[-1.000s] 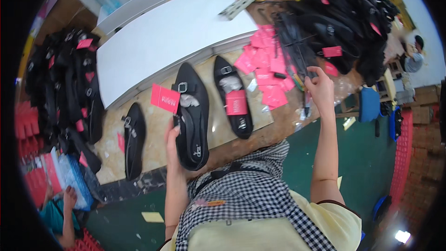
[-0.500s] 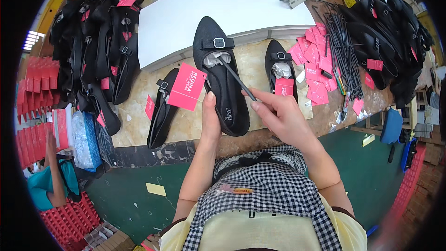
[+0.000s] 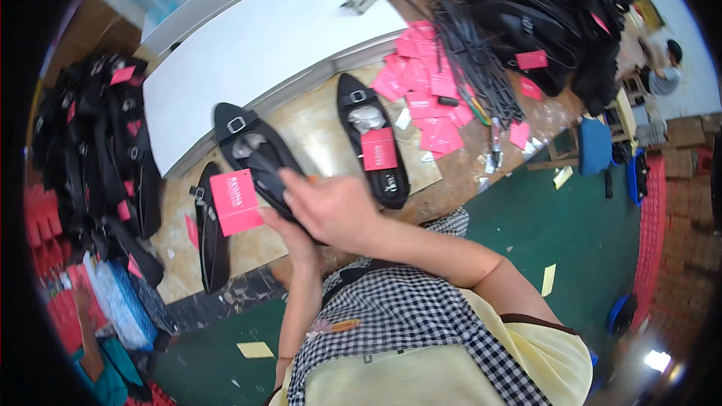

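A black pointed flat shoe [image 3: 280,152] with a square buckle is held tilted above the table, grey-white crumpled stuffing in its toe. My left hand [image 3: 295,239] is closed around its heel end. Above the shoe's opening my right hand [image 3: 335,210], smeared by motion, grips a dark thin shoe stick [image 3: 265,164] that runs toward the stuffing. A pink hang tag [image 3: 235,201] dangles at the shoe's left side. Another buckled flat [image 3: 395,184] lies to the right with stuffing and a pink tag; a third flat [image 3: 213,256] rests on its side at the left.
A long white box [image 3: 263,53] runs behind the shoes. Piles of black shoes stand at left [image 3: 90,158] and right [image 3: 519,22]. Pink tags [image 3: 429,79] and a bundle of dark sticks [image 3: 477,60] lie at right. A person in teal [image 3: 109,368] is at lower left.
My view has turned, so the table's things sit farther left. My right hand has moved farther over the shoe's opening with the stick; my left hand still grips the heel end.
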Available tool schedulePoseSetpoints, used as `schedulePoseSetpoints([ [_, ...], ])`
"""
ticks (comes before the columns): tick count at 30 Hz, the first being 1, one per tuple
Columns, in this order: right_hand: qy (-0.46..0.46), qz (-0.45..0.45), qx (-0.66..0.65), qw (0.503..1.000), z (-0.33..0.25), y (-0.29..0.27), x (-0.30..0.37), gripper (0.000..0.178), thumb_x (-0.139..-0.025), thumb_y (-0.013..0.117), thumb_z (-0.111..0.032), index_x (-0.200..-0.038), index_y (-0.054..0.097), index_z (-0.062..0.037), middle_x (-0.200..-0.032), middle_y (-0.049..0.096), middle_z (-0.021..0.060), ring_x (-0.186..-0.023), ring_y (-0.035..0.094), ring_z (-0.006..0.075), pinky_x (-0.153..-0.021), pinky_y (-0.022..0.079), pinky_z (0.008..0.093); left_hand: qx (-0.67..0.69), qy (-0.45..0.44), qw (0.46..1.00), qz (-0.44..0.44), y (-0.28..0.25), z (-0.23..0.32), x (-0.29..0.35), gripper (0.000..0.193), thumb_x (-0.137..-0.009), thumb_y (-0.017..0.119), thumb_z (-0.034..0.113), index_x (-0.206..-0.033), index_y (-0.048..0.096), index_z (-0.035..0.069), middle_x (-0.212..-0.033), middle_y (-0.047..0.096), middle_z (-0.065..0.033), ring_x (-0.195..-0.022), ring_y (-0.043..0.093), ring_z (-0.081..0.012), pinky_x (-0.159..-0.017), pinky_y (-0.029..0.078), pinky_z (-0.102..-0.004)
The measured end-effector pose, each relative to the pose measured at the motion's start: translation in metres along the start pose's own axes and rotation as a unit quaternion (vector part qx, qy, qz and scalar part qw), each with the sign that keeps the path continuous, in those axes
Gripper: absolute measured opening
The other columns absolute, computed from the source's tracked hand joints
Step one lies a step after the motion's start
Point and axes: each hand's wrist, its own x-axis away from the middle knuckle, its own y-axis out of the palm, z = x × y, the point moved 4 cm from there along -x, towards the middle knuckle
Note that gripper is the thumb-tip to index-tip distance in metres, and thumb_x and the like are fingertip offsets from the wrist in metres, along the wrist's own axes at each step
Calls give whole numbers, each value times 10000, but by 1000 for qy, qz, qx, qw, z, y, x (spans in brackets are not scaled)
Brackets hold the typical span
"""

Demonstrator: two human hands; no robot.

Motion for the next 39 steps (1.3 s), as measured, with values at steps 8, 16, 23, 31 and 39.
schedulePoseSetpoints([
  [8, 139, 6, -112, 984, 110, -126, 2, 329, -904, 600, -165, -1199, 606, -21, -950, 706, 176, -811, 696, 268, -735, 533, 374, -178, -170, 968, 40, -42, 67, -18, 560, -1014, 444, 437, -1365, 506, 5, -1269, 598, -166, -1197, 556, -289, -1031, 425, -372],
  [16, 342, 121, 322, 874, 343, -221, 15, 380, -875, 654, -393, -796, 699, -24, -807, 697, 196, -788, 684, 397, -721, 541, 491, -484, 82, 862, -129, 58, 37, -26, 524, -866, 634, 42, -1373, 509, -8, -1057, 667, -78, -818, 628, -137, -728, 504, -283],
  [23, 336, 131, 390, 847, 269, -247, 58, 220, -844, 679, -255, -840, 702, -36, -760, 693, 174, -760, 681, 370, -708, 534, 463, -148, -50, 975, -157, 66, 5, -22, 562, -897, 559, 240, -1362, 460, -60, -921, 692, -155, -667, 671, -242, -679, 556, -317],
  [31, 254, -53, -108, 960, 79, -115, 35, 475, -870, 672, -132, -1332, 562, -112, -533, 478, 63, -472, 455, 130, -493, 358, 321, 164, -214, 946, -181, 23, -1, -12, 789, -917, 396, 639, -1361, 458, -10, -1187, 633, -193, -966, 678, -264, -798, 583, -374],
  [39, 183, -174, -164, 954, 7, -54, 7, 388, -931, 591, -172, -1296, 579, -42, -595, 528, 195, -516, 550, 336, -517, 408, 394, -26, 39, 995, -91, -4, 32, -20, 679, -967, 434, 556, -1351, 442, -3, -1194, 607, -132, -1065, 616, -205, -909, 506, -334],
])
